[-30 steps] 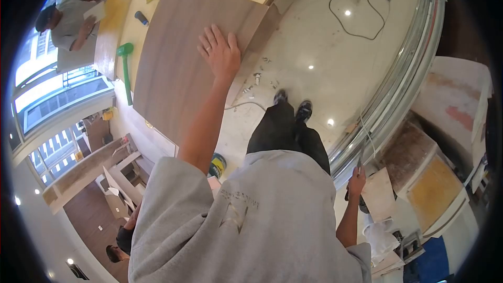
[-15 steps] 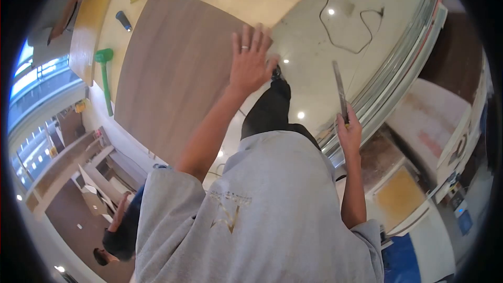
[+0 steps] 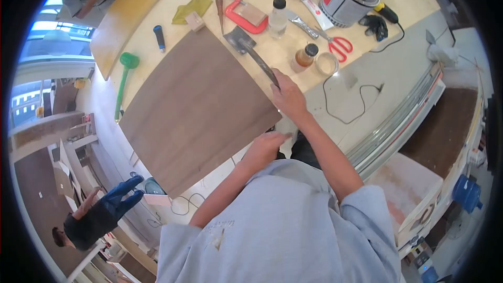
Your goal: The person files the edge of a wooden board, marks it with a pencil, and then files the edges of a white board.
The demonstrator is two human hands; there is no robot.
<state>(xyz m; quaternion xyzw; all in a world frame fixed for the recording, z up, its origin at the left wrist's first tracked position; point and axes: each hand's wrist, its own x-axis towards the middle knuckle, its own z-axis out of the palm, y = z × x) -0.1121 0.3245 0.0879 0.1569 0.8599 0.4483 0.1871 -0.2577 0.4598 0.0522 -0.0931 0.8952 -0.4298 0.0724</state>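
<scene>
My right hand (image 3: 288, 95) is closed around the lower end of a long, flat grey metal file (image 3: 260, 63). The file's far end overlaps a dark square sheet (image 3: 238, 39) on the worktable. A brown wood-grain panel (image 3: 196, 105) lies beside it, its near part sticking out past the table. By the panel's near right edge is my left hand (image 3: 262, 150), with one finger stretched to the right and the others partly hidden. I see nothing in it. A small wood block (image 3: 195, 22) rests at the panel's far corner.
A green mallet (image 3: 128, 61) and a blue-handled tool (image 3: 159, 38) lie left. A red clamp (image 3: 245, 17), clear bottle (image 3: 278, 18), amber bottle (image 3: 304, 57), scissors (image 3: 341, 48) and metal can (image 3: 347, 0) are on the table (image 3: 403, 13). People are at left.
The file, in my right hand, has moved from the far right to over the table beside the panel. My left hand has drawn back toward my body. The view now takes in more tabletop.
</scene>
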